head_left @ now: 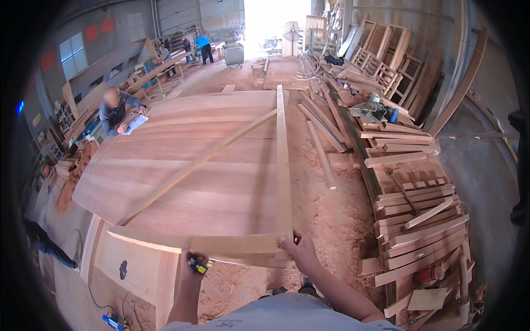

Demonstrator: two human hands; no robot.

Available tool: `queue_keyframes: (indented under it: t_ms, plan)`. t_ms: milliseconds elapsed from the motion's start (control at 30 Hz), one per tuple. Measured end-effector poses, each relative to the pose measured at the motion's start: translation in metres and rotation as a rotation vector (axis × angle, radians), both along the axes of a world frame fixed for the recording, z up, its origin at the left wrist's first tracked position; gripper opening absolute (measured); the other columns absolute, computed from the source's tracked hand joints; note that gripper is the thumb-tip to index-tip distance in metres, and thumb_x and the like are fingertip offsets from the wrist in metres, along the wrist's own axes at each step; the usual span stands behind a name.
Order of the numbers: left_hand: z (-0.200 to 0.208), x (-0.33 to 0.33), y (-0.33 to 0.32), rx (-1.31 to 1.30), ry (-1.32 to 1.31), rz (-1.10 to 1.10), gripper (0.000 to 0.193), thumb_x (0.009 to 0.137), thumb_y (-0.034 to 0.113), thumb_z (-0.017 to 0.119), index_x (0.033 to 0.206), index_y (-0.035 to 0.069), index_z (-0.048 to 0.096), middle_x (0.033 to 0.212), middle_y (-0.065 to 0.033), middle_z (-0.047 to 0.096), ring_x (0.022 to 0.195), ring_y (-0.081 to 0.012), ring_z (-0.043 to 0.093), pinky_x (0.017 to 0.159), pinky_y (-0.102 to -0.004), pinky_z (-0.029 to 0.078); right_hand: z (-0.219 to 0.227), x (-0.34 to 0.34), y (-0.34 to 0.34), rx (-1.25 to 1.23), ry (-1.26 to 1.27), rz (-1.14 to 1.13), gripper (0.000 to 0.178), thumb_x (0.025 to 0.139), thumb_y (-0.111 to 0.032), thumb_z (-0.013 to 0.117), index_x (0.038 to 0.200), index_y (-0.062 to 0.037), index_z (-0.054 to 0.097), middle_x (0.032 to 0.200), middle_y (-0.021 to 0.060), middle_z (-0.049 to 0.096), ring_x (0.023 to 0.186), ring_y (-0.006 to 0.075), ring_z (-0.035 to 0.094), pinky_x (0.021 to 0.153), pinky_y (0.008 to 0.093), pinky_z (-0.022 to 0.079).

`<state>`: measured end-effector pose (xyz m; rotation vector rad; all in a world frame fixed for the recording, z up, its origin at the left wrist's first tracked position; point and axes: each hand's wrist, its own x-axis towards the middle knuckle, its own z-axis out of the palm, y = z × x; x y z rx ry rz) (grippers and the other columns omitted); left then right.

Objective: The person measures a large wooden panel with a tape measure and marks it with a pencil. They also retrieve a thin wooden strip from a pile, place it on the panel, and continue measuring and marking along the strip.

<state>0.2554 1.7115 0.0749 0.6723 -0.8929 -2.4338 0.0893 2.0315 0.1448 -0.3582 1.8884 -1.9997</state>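
A three-sided wooden frame lies over a broad reddish wood panel [182, 182]. It has a long straight bar [282, 160], a slanting brace [201, 158] and a slightly curved near bar [221, 243]. My right hand [300, 252] is closed on the near right corner, thumb on top, where the long bar meets the near bar. My left hand [188, 265] is at the near bar's front edge, closed round a black and yellow tape measure [199, 263]. Its fingers are partly hidden, so I cannot tell how firmly it touches the bar.
Beyond the panel's far left edge, a person [118, 110] leans over a paper sheet [136, 124]. Stacked wood strips [422, 220] and a hammer [404, 193] lie on the right. Sawdust covers the floor [337, 237]. A blue power tool [114, 321] with a cord lies lower left.
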Motion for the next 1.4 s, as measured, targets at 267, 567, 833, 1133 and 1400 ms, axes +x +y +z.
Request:
queue_keyframes:
  t_ms: [267, 567, 833, 1133, 1400]
  plan:
    - [-0.040, -0.028, -0.049, 0.049, 0.089, -0.032, 0.029, 0.094, 0.039, 0.066, 0.094, 0.011, 0.064, 0.069, -0.0045, 0.064, 0.054, -0.0135, 0.060, 0.048, -0.0270, 0.048, -0.029, -0.034, -0.045, 0.034, -0.023, -0.041, 0.040, 0.089, -0.026, 0.071, 0.111, 0.0064, 0.064, 0.096, 0.0067, 0.067, 0.084, 0.0118, 0.061, 0.075, 0.0277, 0.051]
    - [-0.058, -0.051, -0.071, -0.055, -0.126, -0.096, 0.041, 0.091, 0.040, 0.071, 0.111, 0.005, 0.068, 0.074, -0.0100, 0.070, 0.051, -0.0117, 0.060, 0.044, -0.0245, 0.049, -0.112, -0.056, -0.063, -0.183, -0.021, 0.066, 0.030, 0.098, -0.026, 0.062, 0.110, 0.0015, 0.061, 0.102, 0.0065, 0.063, 0.082, 0.0129, 0.062, 0.073, 0.0280, 0.053]
    - [-0.069, -0.079, -0.111, -0.097, -0.237, -0.091, 0.041, 0.084, 0.045, 0.076, 0.097, 0.007, 0.068, 0.072, -0.0075, 0.069, 0.050, -0.0103, 0.060, 0.044, -0.0240, 0.049, -0.135, -0.084, -0.094, 0.186, 0.020, 0.120, 0.032, 0.101, -0.031, 0.059, 0.105, 0.0005, 0.061, 0.094, 0.0057, 0.060, 0.074, 0.0116, 0.059, 0.046, 0.0267, 0.055]
    - [-0.116, -0.116, -0.184, -0.074, -0.261, -0.115, 0.037, 0.086, 0.043, 0.075, 0.091, 0.007, 0.069, 0.072, -0.0070, 0.070, 0.051, -0.0133, 0.062, 0.041, -0.0294, 0.049, -0.178, -0.112, -0.157, 0.399, 0.308, 0.085, 0.043, 0.100, -0.036, 0.061, 0.099, 0.0070, 0.063, 0.083, 0.0084, 0.065, 0.064, 0.0133, 0.058, 0.056, 0.0292, 0.051]
    - [-0.065, -0.074, -0.144, -0.153, -0.447, 0.000, 0.039, 0.089, 0.036, 0.074, 0.103, 0.000, 0.068, 0.087, -0.0119, 0.072, 0.066, -0.0116, 0.064, 0.053, -0.0283, 0.051, -0.198, -0.152, -0.202, 0.538, 0.441, 0.101, 0.050, 0.098, -0.037, 0.064, 0.083, 0.0099, 0.064, 0.073, 0.0100, 0.063, 0.065, 0.0150, 0.055, 0.055, 0.0347, 0.045]
